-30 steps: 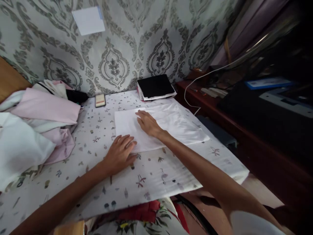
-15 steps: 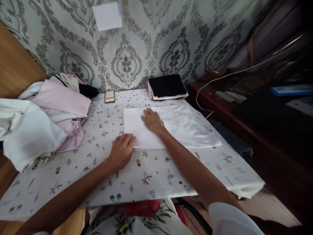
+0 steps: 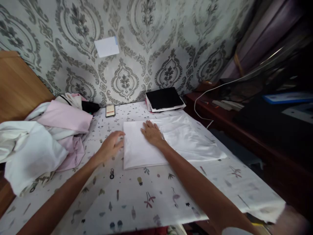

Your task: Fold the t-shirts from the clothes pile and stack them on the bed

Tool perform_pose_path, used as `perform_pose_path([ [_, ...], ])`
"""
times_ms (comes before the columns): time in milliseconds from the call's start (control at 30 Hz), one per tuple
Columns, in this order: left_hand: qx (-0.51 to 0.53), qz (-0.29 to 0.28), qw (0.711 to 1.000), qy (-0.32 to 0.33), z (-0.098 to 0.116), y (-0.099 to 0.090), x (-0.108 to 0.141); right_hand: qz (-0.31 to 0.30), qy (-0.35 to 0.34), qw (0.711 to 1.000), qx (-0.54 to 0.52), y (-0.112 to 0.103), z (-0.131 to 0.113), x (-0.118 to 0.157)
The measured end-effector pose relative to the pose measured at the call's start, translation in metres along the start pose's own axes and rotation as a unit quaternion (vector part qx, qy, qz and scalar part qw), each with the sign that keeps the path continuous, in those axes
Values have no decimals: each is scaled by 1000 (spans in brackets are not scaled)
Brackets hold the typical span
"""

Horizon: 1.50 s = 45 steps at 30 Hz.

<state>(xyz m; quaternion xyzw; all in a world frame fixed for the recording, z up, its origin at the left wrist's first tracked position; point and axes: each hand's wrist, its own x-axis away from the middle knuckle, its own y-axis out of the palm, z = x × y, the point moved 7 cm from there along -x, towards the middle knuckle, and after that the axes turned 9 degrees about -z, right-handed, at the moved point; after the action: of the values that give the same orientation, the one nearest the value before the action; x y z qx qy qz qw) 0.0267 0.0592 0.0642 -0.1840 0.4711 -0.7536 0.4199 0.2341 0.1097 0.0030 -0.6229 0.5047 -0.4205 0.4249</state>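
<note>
A white garment (image 3: 144, 150) lies partly folded on the patterned table cover (image 3: 129, 199). Its left part is smooth and squared off, while the right part is a single wrinkled spread. My right hand (image 3: 153, 133) rests flat on the cloth near its middle, fingers stretched out. At the garment's left edge is my left hand (image 3: 111, 145), fingers apart and slightly curved, with nothing in it. Whether its fingertips touch the edge I cannot tell.
A loose heap of white and pink clothes (image 3: 49, 140) lies on the left. Folded clothes with a black one on top (image 3: 163, 99) sit at the back. Near the wall is a small framed card (image 3: 110, 110). A white cable (image 3: 198, 109) runs over the dark red furniture (image 3: 220, 117) on the right.
My left hand has moved from the garment's near left corner up along its left edge, and its fingers have opened. My right hand stays on the cloth. The camera view has tilted upward.
</note>
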Motion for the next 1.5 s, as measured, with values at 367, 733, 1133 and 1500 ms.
perform_pose_path([
  [367, 25, -27, 999, -23, -65, 11, -140, -15, 7, 1000, -20, -9, -4, 7],
  [733, 33, -65, 996, -47, -83, 18, -148, 4, 1, 999, -36, -9, -1, 8],
  [1133, -34, -44, 998, -43, -79, 10, -141, 0, -5, 1000, -24, -8, -1, 7],
  [1500, 46, -130, 990, -11, -85, 9, -145, -1, -1, 1000, -19, -5, -1, 4],
])
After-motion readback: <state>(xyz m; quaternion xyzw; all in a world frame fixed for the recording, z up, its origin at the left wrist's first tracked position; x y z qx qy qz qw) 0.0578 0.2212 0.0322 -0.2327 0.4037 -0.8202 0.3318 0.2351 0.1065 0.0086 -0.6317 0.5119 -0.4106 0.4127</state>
